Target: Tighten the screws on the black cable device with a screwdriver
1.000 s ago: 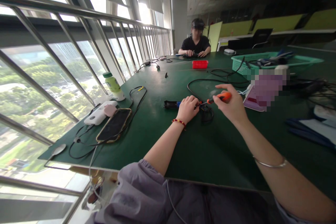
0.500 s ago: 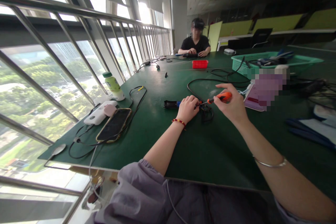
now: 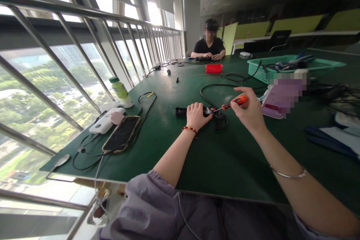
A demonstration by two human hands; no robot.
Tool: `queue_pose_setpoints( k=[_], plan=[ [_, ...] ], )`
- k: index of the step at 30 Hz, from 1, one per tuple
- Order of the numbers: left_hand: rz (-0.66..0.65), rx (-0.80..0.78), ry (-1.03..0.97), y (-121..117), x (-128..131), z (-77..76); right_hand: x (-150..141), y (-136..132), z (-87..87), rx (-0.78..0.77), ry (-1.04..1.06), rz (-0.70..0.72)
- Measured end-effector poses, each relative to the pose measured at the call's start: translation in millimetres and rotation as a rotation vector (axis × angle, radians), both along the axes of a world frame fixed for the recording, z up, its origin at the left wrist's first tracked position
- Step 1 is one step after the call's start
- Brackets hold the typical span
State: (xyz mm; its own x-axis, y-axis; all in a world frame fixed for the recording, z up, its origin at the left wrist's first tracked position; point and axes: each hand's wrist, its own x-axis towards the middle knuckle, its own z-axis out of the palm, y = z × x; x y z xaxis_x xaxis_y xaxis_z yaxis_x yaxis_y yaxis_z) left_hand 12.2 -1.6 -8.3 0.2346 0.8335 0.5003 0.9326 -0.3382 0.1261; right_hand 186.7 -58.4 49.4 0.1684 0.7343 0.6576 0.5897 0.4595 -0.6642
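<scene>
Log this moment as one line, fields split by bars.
left hand: holding black tool on green table | right hand: holding orange-handled screwdriver | screwdriver shaft: pointing at tool's right end, contact unclear

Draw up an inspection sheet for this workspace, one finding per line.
Surface: green tabletop, things spread over it.
Work items: dark device, partly hidden; orange-handled screwdriver, shaft pointing at it, tip contact unclear.
Clutter: phone, bottle, red box, green basket.
Hands: left hand over the device; right hand gripping the screwdriver.
Cables: black cable curving behind the device; more loops near the phone.
Surroundings: metal railing at left; co-worker seated across the table.
</scene>
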Motion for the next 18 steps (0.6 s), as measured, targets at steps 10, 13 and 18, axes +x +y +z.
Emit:
queue_pose_setpoints(
  k=[10,13,18],
  plan=[
    [-0.023,-0.037,0.028,0.0,-0.4,0.1,0.8,0.3,-2.0,-0.069,-0.025,-0.012],
    [-0.020,-0.040,0.030,-0.8,-0.5,0.8,2.0,2.9,-2.5,-0.006,-0.023,-0.012],
    [-0.013,-0.042,0.034,-1.7,0.3,2.8,2.6,2.7,-2.9,-0.144,-0.019,-0.008]
  ],
)
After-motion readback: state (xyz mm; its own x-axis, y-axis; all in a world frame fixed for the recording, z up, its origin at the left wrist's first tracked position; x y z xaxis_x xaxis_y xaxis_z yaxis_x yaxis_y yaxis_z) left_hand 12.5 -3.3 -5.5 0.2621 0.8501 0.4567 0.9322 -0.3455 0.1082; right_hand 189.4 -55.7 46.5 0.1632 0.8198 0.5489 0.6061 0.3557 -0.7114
